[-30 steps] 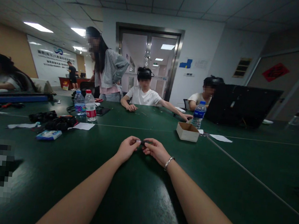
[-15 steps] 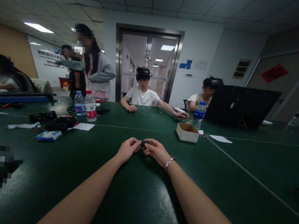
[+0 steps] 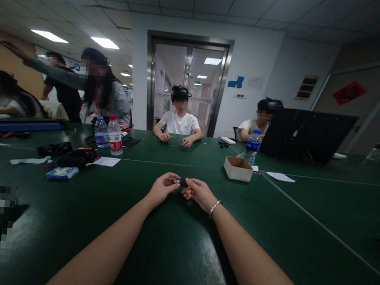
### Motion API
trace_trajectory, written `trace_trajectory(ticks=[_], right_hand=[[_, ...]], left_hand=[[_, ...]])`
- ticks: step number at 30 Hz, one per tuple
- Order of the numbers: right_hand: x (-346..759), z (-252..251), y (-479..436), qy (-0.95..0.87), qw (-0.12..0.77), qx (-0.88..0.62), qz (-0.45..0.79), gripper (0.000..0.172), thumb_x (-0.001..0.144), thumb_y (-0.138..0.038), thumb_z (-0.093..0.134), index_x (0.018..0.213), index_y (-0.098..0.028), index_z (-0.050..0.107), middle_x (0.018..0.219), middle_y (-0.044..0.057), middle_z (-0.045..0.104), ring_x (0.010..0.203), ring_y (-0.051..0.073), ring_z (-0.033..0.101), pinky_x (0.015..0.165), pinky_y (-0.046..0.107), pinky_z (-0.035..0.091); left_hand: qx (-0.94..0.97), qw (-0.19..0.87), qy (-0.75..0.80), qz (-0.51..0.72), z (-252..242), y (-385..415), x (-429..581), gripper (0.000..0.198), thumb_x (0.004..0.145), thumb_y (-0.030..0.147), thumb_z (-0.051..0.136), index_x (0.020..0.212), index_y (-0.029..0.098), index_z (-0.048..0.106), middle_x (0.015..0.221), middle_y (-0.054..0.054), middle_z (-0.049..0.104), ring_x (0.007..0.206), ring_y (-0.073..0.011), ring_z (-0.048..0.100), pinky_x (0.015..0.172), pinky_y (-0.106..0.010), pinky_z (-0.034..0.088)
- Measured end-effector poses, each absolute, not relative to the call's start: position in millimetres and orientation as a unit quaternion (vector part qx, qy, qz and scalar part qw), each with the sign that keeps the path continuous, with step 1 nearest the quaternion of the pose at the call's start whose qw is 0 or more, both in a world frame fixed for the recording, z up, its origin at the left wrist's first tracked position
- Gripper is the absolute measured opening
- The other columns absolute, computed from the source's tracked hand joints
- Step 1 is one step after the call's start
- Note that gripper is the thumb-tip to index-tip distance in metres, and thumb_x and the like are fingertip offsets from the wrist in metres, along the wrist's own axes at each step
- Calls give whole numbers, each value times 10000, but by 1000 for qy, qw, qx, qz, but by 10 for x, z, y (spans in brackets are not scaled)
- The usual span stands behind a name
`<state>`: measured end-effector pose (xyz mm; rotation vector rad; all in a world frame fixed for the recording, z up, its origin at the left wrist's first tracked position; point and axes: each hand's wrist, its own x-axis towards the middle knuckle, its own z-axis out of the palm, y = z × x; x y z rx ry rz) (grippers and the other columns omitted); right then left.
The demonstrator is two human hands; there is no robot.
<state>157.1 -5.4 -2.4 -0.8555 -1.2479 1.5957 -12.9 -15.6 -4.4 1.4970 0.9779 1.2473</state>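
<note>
Above the green table [image 3: 174,230], my two hands meet around a small black stick-like piece with a silvery end [image 3: 182,182]; its exact kind is too small to make out. My left hand [image 3: 163,188] pinches the silvery end at the left between thumb and fingers. The black end at the right is held by the thumb and fingertips of my right hand [image 3: 201,194], the remaining fingers curled beneath. A silver bracelet [image 3: 215,208] circles my right wrist.
An open cardboard box [image 3: 237,171] and a blue-labelled water bottle [image 3: 252,147] stand ahead right. Left are two bottles [image 3: 114,137], a tissue pack [image 3: 62,173] and black gear [image 3: 76,155]. A monitor [image 3: 308,136] stands right. A person [image 3: 178,123] sits opposite; others are around.
More of the black piece shows between my hands, with its silvery end now visible. The person opposite has drawn an outstretched arm back in. A standing person at left leans and reaches leftward.
</note>
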Motion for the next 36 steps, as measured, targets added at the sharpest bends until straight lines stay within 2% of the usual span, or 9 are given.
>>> trace_trajectory(ticks=[4,9,13,16,20,22,27,32,36], right_hand=[[1573,-24,-51,-508,450,-346,648,196,848,-289,597,831,-98,556,632,92,652,493,110,600,441,160,463],[1562,-18,-60,-505,451,-349,648,201,837,-294,613,823,-102,555,625,86,651,489,108,597,441,159,461],[1558,-20,-61,-505,452,-351,646,185,845,-279,603,825,-100,559,607,76,641,493,108,598,445,157,460],[1562,-26,-53,-509,450,-349,646,173,850,-265,594,840,-94,562,618,79,644,494,104,596,448,155,459],[1567,-36,-46,-507,452,-344,648,189,841,-283,606,845,-100,558,627,81,647,495,105,594,449,159,459],[1566,-37,-46,-505,453,-347,648,194,835,-290,614,832,-104,557,613,75,642,488,107,593,441,159,454],[1562,-26,-47,-505,451,-354,644,192,829,-284,622,834,-102,561,620,83,645,490,106,592,444,161,457],[1563,-20,-48,-507,453,-351,643,204,820,-295,630,835,-105,559,628,85,648,492,107,590,443,166,455],[1570,-40,-45,-505,457,-338,650,230,808,-315,639,837,-104,553,634,83,647,506,110,595,452,167,457]], left_hand=[[614,448,400,512,-46,-157,-134,338,683,390,662,921,160,596,913,-58,606,827,-162,577,638,-229,451],[582,467,408,526,-26,-159,-123,471,613,384,729,995,164,561,935,-66,612,810,-162,593,646,-244,470],[564,480,451,498,-23,-167,-112,415,663,472,666,891,135,579,790,-57,615,678,-138,583,573,-232,445],[593,454,439,500,-18,-186,-117,366,663,453,669,821,133,588,713,-33,595,648,-125,557,557,-217,418],[608,452,402,514,-12,-185,-116,439,615,371,723,971,164,571,852,-36,597,710,-124,566,618,-225,440],[596,458,416,512,-17,-169,-104,480,638,392,701,1033,170,542,856,-40,593,705,-128,568,613,-232,442],[600,447,439,497,-56,-143,-96,323,730,433,589,868,143,557,733,-28,574,652,-125,543,553,-218,406],[628,379,427,529,-97,-162,-110,344,694,289,641,1007,181,547,974,-57,570,797,-144,564,700,-265,449],[633,245,442,586,172,-349,25,268,756,227,555,1021,193,536,1037,-70,540,907,-172,541,754,-296,450]])
